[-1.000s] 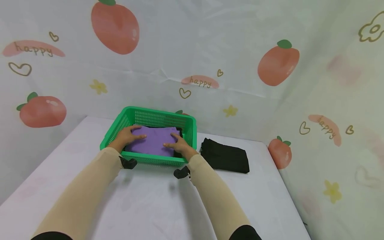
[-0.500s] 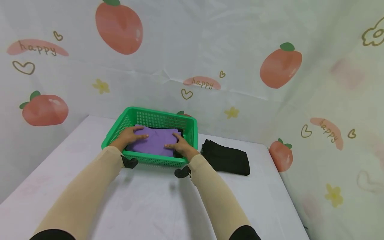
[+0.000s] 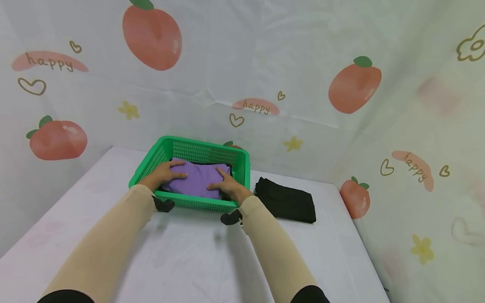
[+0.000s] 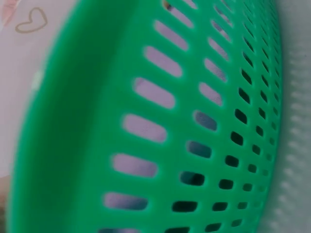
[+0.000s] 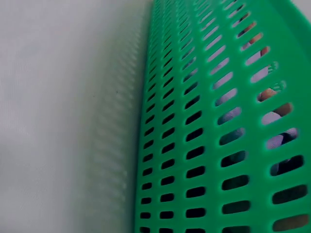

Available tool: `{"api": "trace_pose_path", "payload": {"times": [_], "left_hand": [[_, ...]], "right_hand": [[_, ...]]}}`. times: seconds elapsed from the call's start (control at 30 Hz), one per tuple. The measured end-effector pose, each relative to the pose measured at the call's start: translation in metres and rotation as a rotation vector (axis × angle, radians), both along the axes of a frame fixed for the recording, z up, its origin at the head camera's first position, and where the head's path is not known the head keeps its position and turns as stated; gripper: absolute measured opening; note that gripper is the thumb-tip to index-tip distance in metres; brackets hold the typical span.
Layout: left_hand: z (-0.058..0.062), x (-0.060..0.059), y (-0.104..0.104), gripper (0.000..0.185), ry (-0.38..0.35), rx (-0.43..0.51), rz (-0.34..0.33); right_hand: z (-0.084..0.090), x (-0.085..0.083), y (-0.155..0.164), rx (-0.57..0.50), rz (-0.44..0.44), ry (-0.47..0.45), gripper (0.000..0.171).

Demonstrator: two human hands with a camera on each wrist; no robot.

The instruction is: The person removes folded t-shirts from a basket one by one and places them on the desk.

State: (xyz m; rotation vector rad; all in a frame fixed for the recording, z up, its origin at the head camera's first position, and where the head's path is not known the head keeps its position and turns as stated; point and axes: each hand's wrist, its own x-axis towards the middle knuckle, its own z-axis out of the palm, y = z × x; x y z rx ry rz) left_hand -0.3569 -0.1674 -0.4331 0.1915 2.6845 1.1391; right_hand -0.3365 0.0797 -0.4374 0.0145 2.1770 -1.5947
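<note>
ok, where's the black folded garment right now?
In the head view the black folded garment lies on the white table, just right of the green basket and beside the right hand; neither hand touches it.

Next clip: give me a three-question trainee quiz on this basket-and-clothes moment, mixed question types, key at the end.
1. True or false: both hands lie on the purple garment inside the green basket.
2. Multiple choice: where is the folded black garment? A) in the basket under the left hand; B) on the table, outside the basket on the side of the right hand; C) draped over the basket's far wall.
3. Short answer: what dark thing shows under the purple garment along its far edge?

Key
1. True; fingers look fairly flat on the cloth.
2. B.
3. Another black piece of cloth lying in the basket.
</note>
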Motion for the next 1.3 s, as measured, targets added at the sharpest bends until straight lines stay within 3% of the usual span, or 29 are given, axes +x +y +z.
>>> {"api": "trace_pose_path", "payload": {"times": [0.13, 0.3, 0.4, 0.6, 0.77, 1.03, 1.3], "left_hand": [[0.004, 0.002, -0.001, 0.069, -0.024, 0.106, 0.054], [0.005, 0.003, -0.004, 0.071, -0.045, 0.224, 0.107], [0.004, 0.004, -0.007, 0.072, -0.045, 0.246, 0.111], [0.005, 0.006, -0.012, 0.075, -0.033, 0.242, 0.104], [0.015, 0.007, -0.011, 0.075, -0.002, 0.247, 0.088], [0.026, 0.012, -0.010, 0.079, -0.032, 0.277, 0.057], [0.034, 0.025, -0.005, 0.078, -0.049, 0.288, 0.020]], "right_hand": [[0.003, -0.003, 0.000, -0.159, -0.035, -0.062, 0.095], [0.005, -0.004, 0.003, -0.277, -0.062, -0.088, 0.095], [0.007, -0.004, 0.005, -0.331, -0.062, -0.101, 0.093], [0.014, -0.001, 0.010, -0.342, -0.037, -0.078, 0.086], [0.022, -0.002, 0.017, -0.341, -0.025, -0.041, 0.081], [0.029, 0.002, 0.029, -0.455, -0.006, -0.062, 0.078], [0.034, 0.010, 0.043, -0.402, 0.041, -0.071, 0.077]]}}
